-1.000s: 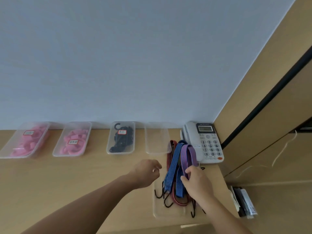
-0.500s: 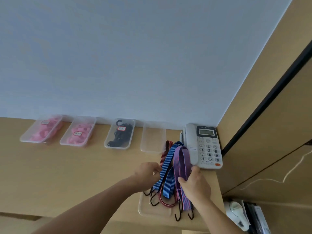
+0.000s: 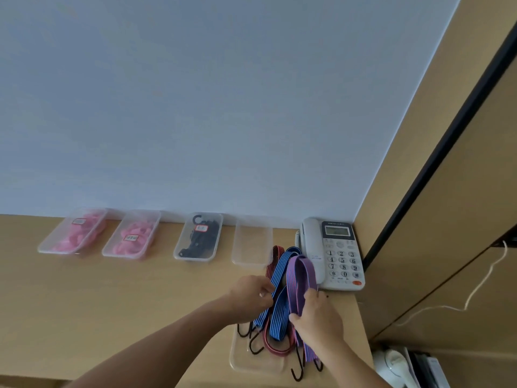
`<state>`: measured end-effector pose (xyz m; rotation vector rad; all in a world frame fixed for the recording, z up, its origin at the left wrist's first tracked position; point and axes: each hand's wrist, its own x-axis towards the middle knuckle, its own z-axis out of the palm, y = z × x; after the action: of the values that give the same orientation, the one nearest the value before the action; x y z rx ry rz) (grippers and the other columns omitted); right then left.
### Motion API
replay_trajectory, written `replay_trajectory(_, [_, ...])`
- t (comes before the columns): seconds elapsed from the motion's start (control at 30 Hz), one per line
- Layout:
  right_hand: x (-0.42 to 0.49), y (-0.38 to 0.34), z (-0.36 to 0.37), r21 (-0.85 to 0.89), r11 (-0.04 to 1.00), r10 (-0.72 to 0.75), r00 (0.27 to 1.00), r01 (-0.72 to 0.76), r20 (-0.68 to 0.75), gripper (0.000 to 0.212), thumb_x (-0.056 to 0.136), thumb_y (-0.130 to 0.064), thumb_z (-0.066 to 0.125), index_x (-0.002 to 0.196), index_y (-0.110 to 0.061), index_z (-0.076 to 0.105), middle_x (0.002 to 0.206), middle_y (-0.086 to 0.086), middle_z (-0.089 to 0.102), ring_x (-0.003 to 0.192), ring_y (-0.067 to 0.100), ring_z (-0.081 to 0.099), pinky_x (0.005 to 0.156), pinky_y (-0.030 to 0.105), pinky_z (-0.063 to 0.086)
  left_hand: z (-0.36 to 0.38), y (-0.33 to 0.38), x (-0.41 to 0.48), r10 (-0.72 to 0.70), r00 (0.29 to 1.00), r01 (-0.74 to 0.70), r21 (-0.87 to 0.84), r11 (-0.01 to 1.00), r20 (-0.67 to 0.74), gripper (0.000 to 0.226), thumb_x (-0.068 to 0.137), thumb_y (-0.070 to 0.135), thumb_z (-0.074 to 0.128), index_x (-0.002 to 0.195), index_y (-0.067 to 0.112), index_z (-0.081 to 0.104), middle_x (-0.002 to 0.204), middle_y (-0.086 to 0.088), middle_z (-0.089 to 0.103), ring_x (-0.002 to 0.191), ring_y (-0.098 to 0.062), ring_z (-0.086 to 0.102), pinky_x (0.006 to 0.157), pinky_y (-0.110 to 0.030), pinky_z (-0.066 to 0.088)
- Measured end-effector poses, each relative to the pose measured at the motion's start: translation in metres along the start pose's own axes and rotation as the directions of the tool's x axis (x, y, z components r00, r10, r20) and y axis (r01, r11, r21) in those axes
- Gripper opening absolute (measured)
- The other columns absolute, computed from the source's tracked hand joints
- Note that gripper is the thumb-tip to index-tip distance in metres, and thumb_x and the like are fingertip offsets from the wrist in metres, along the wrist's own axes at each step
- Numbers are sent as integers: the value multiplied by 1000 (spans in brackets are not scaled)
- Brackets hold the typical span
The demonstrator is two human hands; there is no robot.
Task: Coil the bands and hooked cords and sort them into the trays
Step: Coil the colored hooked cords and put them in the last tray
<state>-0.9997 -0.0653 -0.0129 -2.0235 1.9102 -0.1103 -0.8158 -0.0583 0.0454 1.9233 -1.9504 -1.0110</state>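
Where the clear shallow plastic tray (image 3: pixel 253 366) sits at lower centre — right hand (image 3: pixel 317 320) pinching a folded purple striped hooked cord (image 3: pixel 300 278); left hand (image 3: pixel 251 294) curled against a blue striped hooked cord (image 3: pixel 277 301) — grip unclear.

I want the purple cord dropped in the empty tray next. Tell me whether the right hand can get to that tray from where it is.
Probably yes. The right hand grips the purple cord, and the empty tray sits just beyond it against the wall, open-topped, with nothing above it. The blue cord lies between them, low enough to pass over.

One head camera — forward, downward (close over desk (image 3: pixel 117 298)).
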Motion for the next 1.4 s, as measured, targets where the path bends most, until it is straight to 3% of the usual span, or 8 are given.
replay_trajectory(0.17, [-3,0,6,101,989,121,980,-106,-160,52,82,-54,67,116,-21,45,117,1,47,109,24,52,81,33,51,-8,-9,-7,-6,1000,6,6,1000,22,36,95,26,51,128,18,62,126,2,65,111,-12,60,98,-27,49])
replay_trajectory(0.3, [8,12,-2,254,944,213,977,-210,18,35,90,-37,61,120,-22,50,116,0,58,107,24,58,89,38,50,-12,-5,-5,26,999,-27,4,1000,25,36,96,25,51,129,17,62,127,1,65,111,-12,60,98,-26,49])
replay_trajectory(0.43, [16,19,-24,390,901,193,981,-188,26,15,90,-24,57,105,-25,61,103,-5,66,87,16,63,78,37,55,-22,13,4,86,996,-85,-43,995,15,35,95,23,51,127,15,63,125,1,66,105,-10,61,88,-20,49])
replay_trajectory(0.73, [17,19,-12,345,920,132,976,-187,175,25,86,-38,63,106,-23,59,105,-5,64,95,17,62,83,35,52,-27,35,13,118,991,-112,-97,989,59,34,95,22,54,126,11,63,121,-5,68,90,-8,59,80,-16,46])
replay_trajectory(0.87, [22,12,-22,343,919,158,979,-195,132,18,90,-33,57,87,-15,59,85,0,64,78,20,60,64,30,39,-36,33,14,85,996,-79,-142,987,38,30,95,21,56,122,12,66,109,-2,69,80,-6,62,64,-10,47])
replay_trajectory(1.13, [28,-24,-111,666,742,60,998,-69,36,25,92,-20,62,70,-9,60,50,-6,62,45,6,54,48,20,39,-55,51,10,62,987,-15,-310,951,145,17,92,22,58,101,15,70,100,-8,73,79,-12,69,66,-25,49])
replay_trajectory(1.33, [19,-58,-167,871,491,66,997,-1,-37,22,90,-17,67,72,-5,63,59,5,63,40,9,57,37,18,38,-72,77,-5,226,940,-62,-523,850,256,17,84,26,71,94,13,67,81,-1,66,73,-10,63,63,-22,48])
replay_trajectory(1.4, [16,-65,-181,863,503,72,993,46,-95,20,89,-17,68,75,-2,64,64,7,66,45,11,61,39,22,43,-78,81,-8,254,943,-107,-530,841,214,19,84,16,71,100,5,67,81,-5,64,67,-12,58,64,-24,45])
